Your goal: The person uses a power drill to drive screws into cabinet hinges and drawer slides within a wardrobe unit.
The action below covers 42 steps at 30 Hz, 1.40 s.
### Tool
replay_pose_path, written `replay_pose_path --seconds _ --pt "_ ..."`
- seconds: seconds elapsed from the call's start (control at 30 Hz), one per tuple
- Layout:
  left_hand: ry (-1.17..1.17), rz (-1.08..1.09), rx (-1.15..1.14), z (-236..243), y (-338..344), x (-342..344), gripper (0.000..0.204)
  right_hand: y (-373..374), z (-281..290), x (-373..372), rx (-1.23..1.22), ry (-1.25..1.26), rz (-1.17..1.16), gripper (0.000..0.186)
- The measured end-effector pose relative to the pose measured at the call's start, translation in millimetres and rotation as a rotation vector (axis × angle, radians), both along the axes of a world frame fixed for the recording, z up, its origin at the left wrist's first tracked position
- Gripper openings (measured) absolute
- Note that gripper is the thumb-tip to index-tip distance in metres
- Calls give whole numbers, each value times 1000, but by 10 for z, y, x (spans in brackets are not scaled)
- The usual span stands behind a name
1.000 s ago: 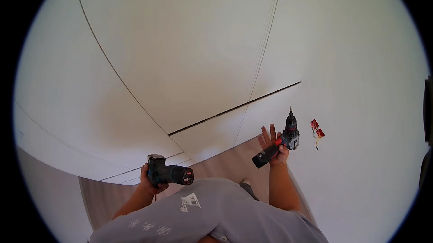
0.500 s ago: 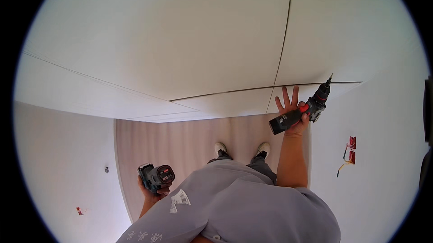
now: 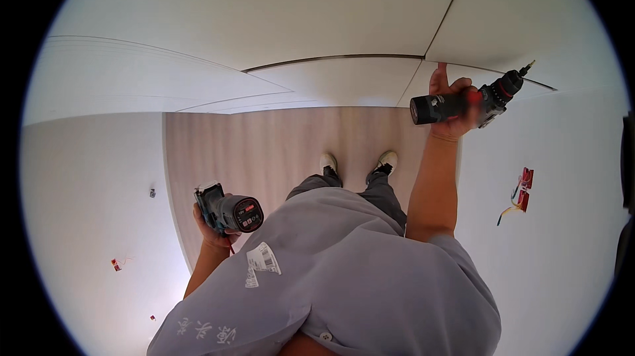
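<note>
My right hand (image 3: 452, 128) grips a black and red cordless drill (image 3: 496, 98) with a bit pointing up and right. One finger stretches up to the seam (image 3: 423, 58) of the white cabinet (image 3: 331, 78); whether it touches is unclear. My left hand (image 3: 211, 238), lower and nearer my body, is wrapped round a dark teal and black cordless power tool (image 3: 236, 210), its round battery end toward the camera.
A white wall (image 3: 542, 144) at the right has red wall boxes with loose wires (image 3: 524, 191). The left wall (image 3: 79, 184) has smaller red boxes (image 3: 116, 264). A wood-look floor (image 3: 264, 138) lies under my feet, below the cabinet front.
The view has swung, showing more floor, both feet and both walls. My right hand with the drill has risen toward the cabinet seam. Both tools are still held.
</note>
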<state>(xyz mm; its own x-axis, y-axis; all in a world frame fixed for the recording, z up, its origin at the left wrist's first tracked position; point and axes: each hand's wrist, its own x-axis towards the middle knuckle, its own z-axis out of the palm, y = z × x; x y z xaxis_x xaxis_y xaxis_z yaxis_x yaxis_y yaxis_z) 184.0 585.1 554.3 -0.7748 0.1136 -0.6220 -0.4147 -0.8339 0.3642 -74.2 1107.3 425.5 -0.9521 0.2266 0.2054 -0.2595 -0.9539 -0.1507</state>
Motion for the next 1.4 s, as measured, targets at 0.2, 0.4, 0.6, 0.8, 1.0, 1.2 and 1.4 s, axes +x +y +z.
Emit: replay_pose_path --seconds 0.2,0.4,0.6,0.8,1.0,1.2,1.4 --pt "77 -35 -17 -122 -35 -345 81 222 -115 303 61 -100 -32 7" --pt "113 -150 158 -173 -972 -1511 78 156 -337 99 195 -128 -150 33" --pt "-17 -149 207 -656 -366 -1680 70 1352 -926 301 207 -264 -355 39" --pt "-100 -194 170 -605 -196 -1304 76 1471 -891 978 194 -324 -275 28" --pt "-115 -169 214 -973 279 -1328 78 1079 -1241 2170 173 -380 -257 36" --pt "-109 -163 133 -1100 863 -1383 72 947 -816 2476 159 -496 323 59" --pt "-178 -134 156 -1058 1403 -1526 76 1201 -641 739 409 -518 474 77"
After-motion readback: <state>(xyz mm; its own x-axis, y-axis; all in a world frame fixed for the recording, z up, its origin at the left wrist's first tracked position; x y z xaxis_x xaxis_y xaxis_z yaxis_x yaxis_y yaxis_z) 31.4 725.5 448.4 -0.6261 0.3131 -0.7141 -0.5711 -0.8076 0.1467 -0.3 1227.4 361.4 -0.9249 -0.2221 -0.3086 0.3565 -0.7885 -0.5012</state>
